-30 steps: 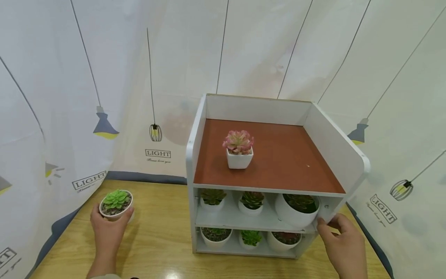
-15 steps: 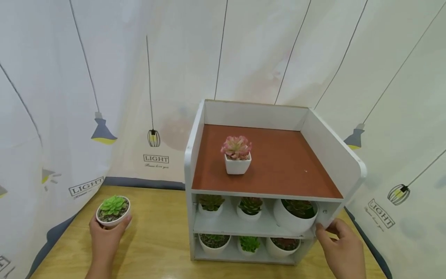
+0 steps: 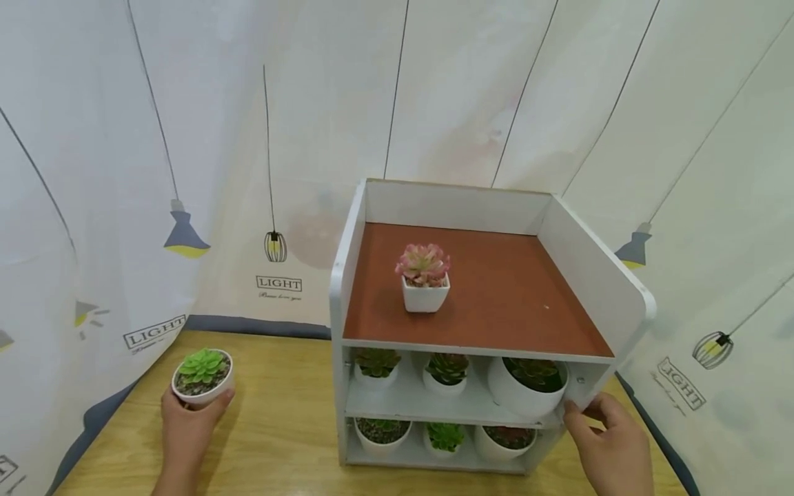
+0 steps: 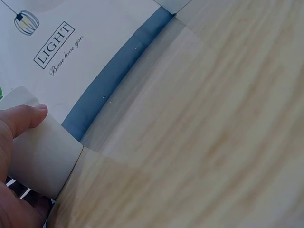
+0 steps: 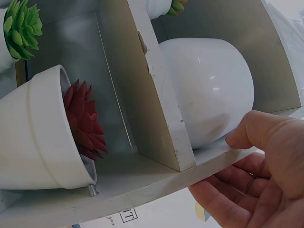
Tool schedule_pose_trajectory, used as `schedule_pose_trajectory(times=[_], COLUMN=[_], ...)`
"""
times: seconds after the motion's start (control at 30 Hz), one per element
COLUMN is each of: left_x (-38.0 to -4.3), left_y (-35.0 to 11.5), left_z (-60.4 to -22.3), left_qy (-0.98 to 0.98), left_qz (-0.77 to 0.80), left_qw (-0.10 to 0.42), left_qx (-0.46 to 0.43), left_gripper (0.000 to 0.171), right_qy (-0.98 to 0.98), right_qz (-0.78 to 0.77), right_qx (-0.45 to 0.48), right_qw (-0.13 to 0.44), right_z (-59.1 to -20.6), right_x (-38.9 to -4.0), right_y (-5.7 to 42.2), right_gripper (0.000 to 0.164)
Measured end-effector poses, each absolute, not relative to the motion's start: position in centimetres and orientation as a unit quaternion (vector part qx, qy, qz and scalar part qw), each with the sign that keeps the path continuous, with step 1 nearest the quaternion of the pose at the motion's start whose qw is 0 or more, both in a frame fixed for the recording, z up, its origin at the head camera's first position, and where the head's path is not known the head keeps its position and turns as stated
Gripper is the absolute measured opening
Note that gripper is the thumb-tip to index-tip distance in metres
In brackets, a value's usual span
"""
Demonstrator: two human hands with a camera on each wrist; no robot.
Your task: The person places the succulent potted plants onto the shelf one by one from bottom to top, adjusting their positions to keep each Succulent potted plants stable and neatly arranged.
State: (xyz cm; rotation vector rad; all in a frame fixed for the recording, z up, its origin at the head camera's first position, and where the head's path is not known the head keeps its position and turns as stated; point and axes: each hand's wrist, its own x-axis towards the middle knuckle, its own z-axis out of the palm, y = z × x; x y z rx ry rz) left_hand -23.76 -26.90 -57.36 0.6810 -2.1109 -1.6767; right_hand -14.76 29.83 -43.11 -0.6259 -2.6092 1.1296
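Note:
My left hand grips a small white pot at the left of the table, thumb on its side. A bright green succulent over gravel fills this pot, which sits on the wood in the left wrist view. At the right, my right hand holds the front edge of the white shelf unit's side panel between thumb and fingers. Beside that thumb, on the middle tier, is a large round white pot. A pink succulent in a square white pot stands on the brown top.
The middle tier also bears two smaller potted succulents, one dark reddish-green. Below are several more, including a green one and a red one. Wooden table lies between left hand and shelf; a lamp-printed cloth hangs behind.
The head view has shifted slightly, so everything sits a little lower in it. Both hands keep their holds on the pot and the shelf panel.

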Motion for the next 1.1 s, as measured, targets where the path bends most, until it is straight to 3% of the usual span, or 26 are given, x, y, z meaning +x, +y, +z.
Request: schedule_pose_trajectory(times=[1.1], left_x=[-23.3], left_y=[-26.2], left_z=[-55.7], left_qy=[-0.763], left_qz=[-0.568], left_qw=[0.188], left_qx=[0.243], left_gripper=[0.112], right_qy=[-0.891], right_qz=[0.385], right_qx=[-0.215], right_qw=[0.109], right_z=[-43.3], right_x=[-14.8], right_y=[30.0], right_gripper=[0.038])
